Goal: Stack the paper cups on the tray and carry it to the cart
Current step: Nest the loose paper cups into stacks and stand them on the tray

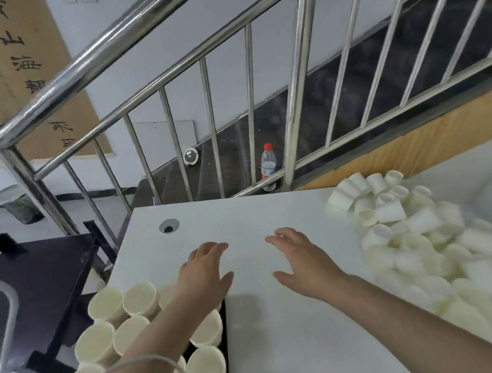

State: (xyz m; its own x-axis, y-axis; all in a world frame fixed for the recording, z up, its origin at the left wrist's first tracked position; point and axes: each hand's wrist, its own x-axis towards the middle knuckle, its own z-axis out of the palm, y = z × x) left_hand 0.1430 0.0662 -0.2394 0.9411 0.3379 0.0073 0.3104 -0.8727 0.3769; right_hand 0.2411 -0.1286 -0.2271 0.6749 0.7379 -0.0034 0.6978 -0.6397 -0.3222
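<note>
Head view: left hand (205,275) and right hand (304,261), fingers spread, empty, over white worktop (242,217); upright cups (139,299) on black tray (229,372), loose cup heap (423,243) right.

Both hands hover over the white counter (272,214), the left hand (205,270) and right hand (302,259) empty with fingers spread. Upright paper cups (138,299) fill a black tray (228,369) at the left, beneath the left forearm. A loose cup pile (429,242) lies at the right.
</note>
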